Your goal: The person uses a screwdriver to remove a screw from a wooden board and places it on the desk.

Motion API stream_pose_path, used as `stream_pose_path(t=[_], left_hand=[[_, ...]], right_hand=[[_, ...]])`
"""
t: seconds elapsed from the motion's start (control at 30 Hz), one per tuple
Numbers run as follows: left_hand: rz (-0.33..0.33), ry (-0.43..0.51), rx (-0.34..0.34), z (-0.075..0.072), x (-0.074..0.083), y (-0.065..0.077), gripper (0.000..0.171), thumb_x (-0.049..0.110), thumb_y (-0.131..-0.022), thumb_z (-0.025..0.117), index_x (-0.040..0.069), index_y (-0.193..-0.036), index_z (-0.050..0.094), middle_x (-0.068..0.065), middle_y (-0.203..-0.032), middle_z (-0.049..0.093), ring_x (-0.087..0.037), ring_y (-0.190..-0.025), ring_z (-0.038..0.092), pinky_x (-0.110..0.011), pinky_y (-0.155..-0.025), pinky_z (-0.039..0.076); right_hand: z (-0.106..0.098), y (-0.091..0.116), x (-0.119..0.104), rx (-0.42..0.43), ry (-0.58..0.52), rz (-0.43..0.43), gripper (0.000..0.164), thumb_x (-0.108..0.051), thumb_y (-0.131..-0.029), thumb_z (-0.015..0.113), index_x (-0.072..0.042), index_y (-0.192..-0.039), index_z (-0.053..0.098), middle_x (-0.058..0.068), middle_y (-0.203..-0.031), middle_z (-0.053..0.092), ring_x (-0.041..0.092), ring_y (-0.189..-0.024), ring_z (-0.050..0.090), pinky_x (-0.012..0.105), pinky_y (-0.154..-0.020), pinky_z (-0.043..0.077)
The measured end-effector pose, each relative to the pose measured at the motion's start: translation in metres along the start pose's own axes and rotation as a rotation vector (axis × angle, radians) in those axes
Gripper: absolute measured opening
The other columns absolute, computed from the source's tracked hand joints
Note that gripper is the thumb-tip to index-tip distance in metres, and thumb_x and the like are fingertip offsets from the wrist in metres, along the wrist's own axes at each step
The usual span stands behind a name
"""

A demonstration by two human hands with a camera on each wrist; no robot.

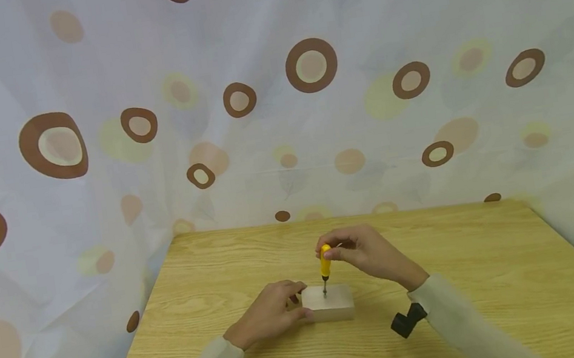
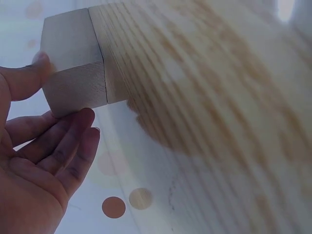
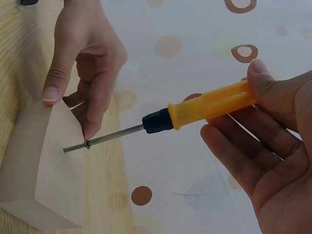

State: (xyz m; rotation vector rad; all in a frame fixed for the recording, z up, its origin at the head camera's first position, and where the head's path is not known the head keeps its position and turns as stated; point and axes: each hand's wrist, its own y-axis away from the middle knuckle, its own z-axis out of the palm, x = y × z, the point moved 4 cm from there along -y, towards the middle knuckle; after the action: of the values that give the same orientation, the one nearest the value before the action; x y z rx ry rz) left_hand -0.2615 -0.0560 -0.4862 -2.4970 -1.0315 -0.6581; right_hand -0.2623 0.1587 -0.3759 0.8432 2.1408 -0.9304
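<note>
Fingers of the right hand [image 1: 366, 253] are bent round the rear of the yellow handle of a screwdriver [image 3: 212, 105], thumb opposed. The left hand [image 1: 270, 313] grips a pale wooden block [image 1: 333, 313] by its left end, thumb and fingertips parted by its width, presumably to keep it from turning. The screwdriver's shaft meets a screw [image 3: 74, 147] standing in the block's upper face, the two roughly in line, probably so that turning force passes straight down. The block lies on the bench [image 1: 198, 289], between left and right edges and well apart from the far edge, behind which hangs a patterned sheet [image 1: 245, 38]. The driver's tip within the screw head cannot be made out; the embedded thread is hidden; the bench's near edge is cut off.
</note>
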Motion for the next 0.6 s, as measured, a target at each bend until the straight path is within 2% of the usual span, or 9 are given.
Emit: stream_pose_path(t=[0.1,0.2,0.4,0.5,0.6], left_hand=[[-0.002,-0.004,0.006,0.000,-0.001,-0.001,0.056,0.037,-0.097,0.074,0.000,-0.137,0.063,-0.006,-0.126,0.069,-0.010,-0.098,0.066,-0.025,-0.083,0.055],[-0.001,-0.013,0.008,0.000,-0.001,-0.001,0.056,0.037,-0.096,0.074,0.000,-0.137,0.063,-0.006,-0.126,0.069,-0.010,-0.098,0.066,-0.024,-0.082,0.055],[0.008,-0.018,0.012,0.000,0.000,0.000,0.057,0.038,-0.098,0.072,-0.001,-0.138,0.061,-0.008,-0.127,0.070,-0.010,-0.097,0.068,-0.023,-0.082,0.055],[0.001,-0.007,0.012,0.000,-0.001,0.000,0.057,0.037,-0.098,0.072,-0.001,-0.138,0.061,-0.007,-0.126,0.070,-0.010,-0.097,0.068,-0.023,-0.082,0.055],[-0.009,0.011,0.011,0.000,-0.001,0.001,0.056,0.035,-0.097,0.073,-0.002,-0.138,0.062,-0.006,-0.122,0.072,-0.010,-0.097,0.068,-0.023,-0.082,0.056]], right_hand=[[0.002,0.002,-0.001,0.044,0.005,0.047,0.011,-0.025,-0.098,0.073,-0.023,-0.108,0.076,-0.001,-0.106,0.074,0.016,-0.096,0.070,0.034,-0.084,0.059],[0.006,0.005,-0.003,0.144,0.083,0.082,0.018,-0.033,-0.094,0.077,-0.023,-0.109,0.076,-0.005,-0.104,0.074,0.013,-0.090,0.070,0.032,-0.079,0.060],[0.005,0.009,-0.007,0.334,0.183,0.132,0.030,-0.029,-0.087,0.083,-0.014,-0.112,0.077,-0.006,-0.095,0.077,0.007,-0.080,0.072,0.028,-0.073,0.060],[0.006,0.010,-0.010,0.380,0.195,0.123,0.029,-0.024,-0.085,0.086,-0.011,-0.109,0.078,-0.003,-0.092,0.078,0.006,-0.078,0.073,0.027,-0.071,0.060],[0.008,0.010,-0.013,0.382,0.206,0.098,0.025,-0.022,-0.086,0.085,-0.010,-0.107,0.078,-0.003,-0.092,0.078,0.005,-0.077,0.073,0.027,-0.071,0.060]])
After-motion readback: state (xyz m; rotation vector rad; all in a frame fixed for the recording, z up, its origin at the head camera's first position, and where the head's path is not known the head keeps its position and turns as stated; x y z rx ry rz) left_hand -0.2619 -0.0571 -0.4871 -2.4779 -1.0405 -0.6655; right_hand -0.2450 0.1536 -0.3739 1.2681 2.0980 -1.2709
